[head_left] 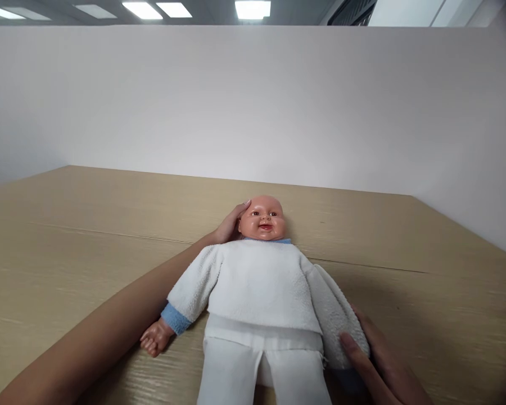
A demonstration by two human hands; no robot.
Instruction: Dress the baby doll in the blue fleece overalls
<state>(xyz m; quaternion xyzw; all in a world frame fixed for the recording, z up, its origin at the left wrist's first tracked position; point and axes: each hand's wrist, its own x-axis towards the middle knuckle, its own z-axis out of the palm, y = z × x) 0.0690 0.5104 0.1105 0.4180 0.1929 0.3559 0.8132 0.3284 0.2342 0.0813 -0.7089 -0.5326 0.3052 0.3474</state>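
A baby doll (pixel 263 281) in a white fleece top and white trousers lies face up on the wooden table, its head toward the far side. My left hand (pixel 231 224) cups the side of the doll's head, with the thumb along its temple and the other fingers hidden behind. At the lower right, my right hand (pixel 369 349) grips the doll's white sleeve (pixel 339 315), thumb on top and fingers around the outer side. No doll hand shows at that dark blue cuff. The opposite sleeve ends in a blue cuff (pixel 176 318) with a bare doll hand (pixel 155 338) sticking out.
The pale wooden table (pixel 109 202) has a seam running across it. A plain white partition (pixel 253 101) stands along its far edge and right side. Ceiling lights (pixel 253 9) show above the partition.
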